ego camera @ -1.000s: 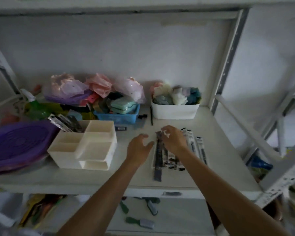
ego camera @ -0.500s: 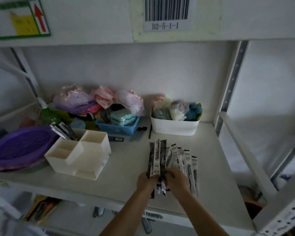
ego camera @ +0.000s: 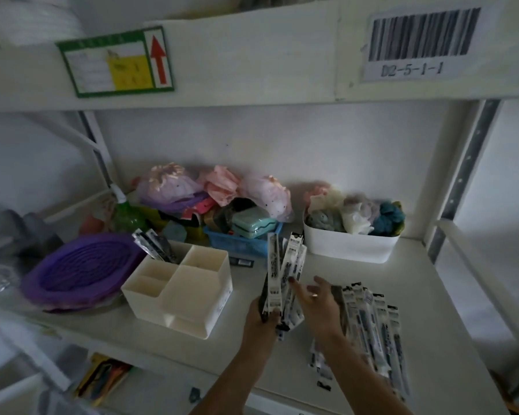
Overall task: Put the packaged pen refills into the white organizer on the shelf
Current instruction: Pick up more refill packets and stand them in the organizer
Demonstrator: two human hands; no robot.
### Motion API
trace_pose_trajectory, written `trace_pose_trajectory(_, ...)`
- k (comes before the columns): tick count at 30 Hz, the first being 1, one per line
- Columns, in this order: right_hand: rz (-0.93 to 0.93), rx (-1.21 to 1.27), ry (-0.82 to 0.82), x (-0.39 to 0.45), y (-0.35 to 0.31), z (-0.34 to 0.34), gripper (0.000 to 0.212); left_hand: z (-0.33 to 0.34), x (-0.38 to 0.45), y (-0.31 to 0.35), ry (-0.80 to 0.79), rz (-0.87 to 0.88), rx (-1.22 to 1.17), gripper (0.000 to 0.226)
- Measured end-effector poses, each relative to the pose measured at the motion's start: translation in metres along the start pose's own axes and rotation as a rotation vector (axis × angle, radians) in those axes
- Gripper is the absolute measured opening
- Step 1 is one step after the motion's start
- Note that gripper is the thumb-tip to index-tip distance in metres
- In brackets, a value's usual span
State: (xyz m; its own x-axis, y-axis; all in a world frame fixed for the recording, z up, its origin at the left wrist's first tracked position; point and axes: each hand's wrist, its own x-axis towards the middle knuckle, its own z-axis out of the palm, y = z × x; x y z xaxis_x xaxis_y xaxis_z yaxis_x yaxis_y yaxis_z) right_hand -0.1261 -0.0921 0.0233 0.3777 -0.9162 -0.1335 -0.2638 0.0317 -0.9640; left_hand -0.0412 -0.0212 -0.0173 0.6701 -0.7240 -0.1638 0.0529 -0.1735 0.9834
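Observation:
My left hand (ego camera: pixel 262 317) grips a fanned bunch of packaged pen refills (ego camera: pixel 285 265) by their lower ends, upright above the shelf, just right of the white organizer (ego camera: pixel 192 298). My right hand (ego camera: pixel 318 304) is beside the bunch with fingers spread, one fingertip touching the packs. More packaged refills (ego camera: pixel 372 327) lie in a row on the shelf under and right of that hand. The organizer has several compartments; its back left one holds a few refill packs (ego camera: pixel 155 245) standing at a slant.
A purple oval basket (ego camera: pixel 81 274) sits left of the organizer. Behind are a blue basket (ego camera: pixel 243 245) with small cases, a green spray bottle (ego camera: pixel 126 214), bagged pink items and a white bin (ego camera: pixel 348 247) of scrunchies. An upper shelf beam (ego camera: pixel 252 64) hangs overhead; a steel upright (ego camera: pixel 462 181) stands at right.
My left hand has taken the bunch of refills and carried it left and up toward the organizer. My right hand has let go of the bunch and opened. The camera has tilted upward.

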Motion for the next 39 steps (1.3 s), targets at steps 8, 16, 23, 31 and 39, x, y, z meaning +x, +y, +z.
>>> trace_pose_trajectory(8, 0.036, 0.328, 0.074, 0.026, -0.036, 0.089, 0.034, -0.061, 0.031, 0.008, -0.233, 0.123, 0.120, 0.042)
trace_pose_trajectory(16, -0.153, 0.516, 0.303, 0.016, -0.076, 0.167, 0.032, -0.144, 0.049, 0.042, -0.335, 0.435, 0.240, 0.048)
trace_pose_trajectory(23, -0.412, 0.382, 0.212, 0.001, -0.133, 0.247, 0.030, -0.236, 0.077, 0.071, -0.201, 0.713, 0.272, 0.042)
trace_pose_trajectory(31, -0.392, 0.217, 0.100, 0.010, -0.116, 0.303, 0.018, -0.297, 0.106, 0.064, -0.102, 0.560, 0.310, 0.053)
trace_pose_trajectory(39, -0.521, 0.060, 0.070, 0.004, -0.111, 0.296, 0.031, -0.274, 0.107, 0.114, -0.322, 0.626, -0.090, 0.088)
